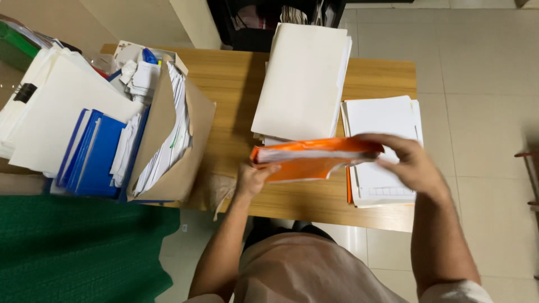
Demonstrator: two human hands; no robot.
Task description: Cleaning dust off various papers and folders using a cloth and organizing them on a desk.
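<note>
An orange folder stuffed with white sheets is held flat above the wooden table. My left hand grips its left end from below. My right hand clasps its right end, fingers curled over the top edge. Under my right hand lies a stack of white papers on an orange sheet. Behind the folder a thick pile of cream file folders rests on the table.
At the left, a brown paper folder full of sheets leans on blue binders and a big white paper pile. A green cloth covers the lower left. Tiled floor lies to the right.
</note>
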